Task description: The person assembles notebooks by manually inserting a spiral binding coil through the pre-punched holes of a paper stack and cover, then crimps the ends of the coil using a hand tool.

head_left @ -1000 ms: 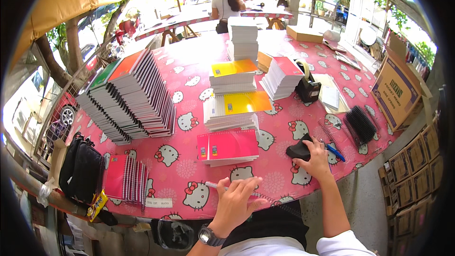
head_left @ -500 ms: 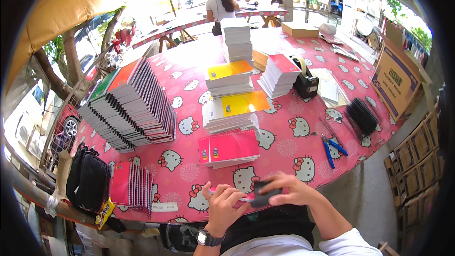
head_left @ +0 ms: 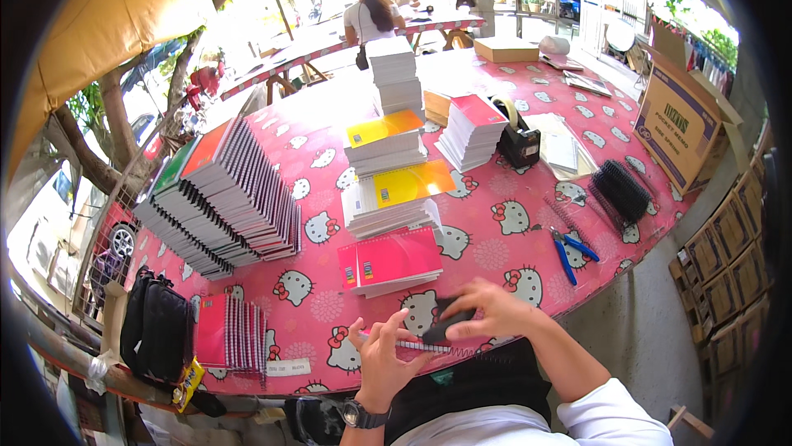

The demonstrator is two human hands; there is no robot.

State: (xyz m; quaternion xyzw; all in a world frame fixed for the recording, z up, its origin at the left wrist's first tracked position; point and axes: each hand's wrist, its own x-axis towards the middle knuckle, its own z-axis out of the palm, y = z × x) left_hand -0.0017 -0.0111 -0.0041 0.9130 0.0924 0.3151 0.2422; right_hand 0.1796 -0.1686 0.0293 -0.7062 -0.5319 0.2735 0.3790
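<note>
Our right hand [head_left: 493, 311] closes around a small black oblong tool [head_left: 445, 326]; our left hand [head_left: 381, 357], fingers half curled, steadies the thin wire spiral coil [head_left: 422, 347] beneath it.

Around the tape dispenser [head_left: 519, 139], five low stacks of notebooks are counted: one pink-topped [head_left: 389, 260], two yellow-topped [head_left: 396, 194], one red-topped [head_left: 472, 128], one white [head_left: 394, 76]. One pair of pliers [head_left: 569, 246], one black bag [head_left: 157, 335] and two hands [head_left: 381, 359] are seen.
</note>
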